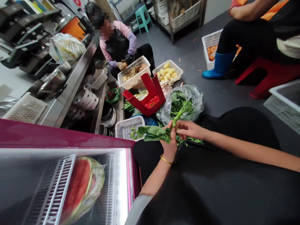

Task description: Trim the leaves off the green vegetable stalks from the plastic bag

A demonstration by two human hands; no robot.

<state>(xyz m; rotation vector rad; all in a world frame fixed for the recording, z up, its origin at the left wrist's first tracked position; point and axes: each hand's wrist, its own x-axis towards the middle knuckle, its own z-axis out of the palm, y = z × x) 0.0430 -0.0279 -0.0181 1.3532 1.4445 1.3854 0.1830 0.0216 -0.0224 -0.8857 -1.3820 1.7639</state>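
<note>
Leafy green stalk point(177, 118) slants near the clear plastic bag point(198, 101) of greens point(177, 99); the left hand point(171, 143) closes round it, the right hand point(188, 129) pinches at its stem point(180, 113). Firm left support beside a light right pinch should best spare the leaves point(153, 131).

There are two bare hands point(170, 142), one held leafy green stalk point(179, 115), two red plastic stools point(154, 100) and one turquoise plastic stool point(142, 15).

The leaves point(153, 130) look matt, the clear bag point(198, 99) beyond them crinkled glossy plastic, the counter point(78, 74) smooth metal.
</note>
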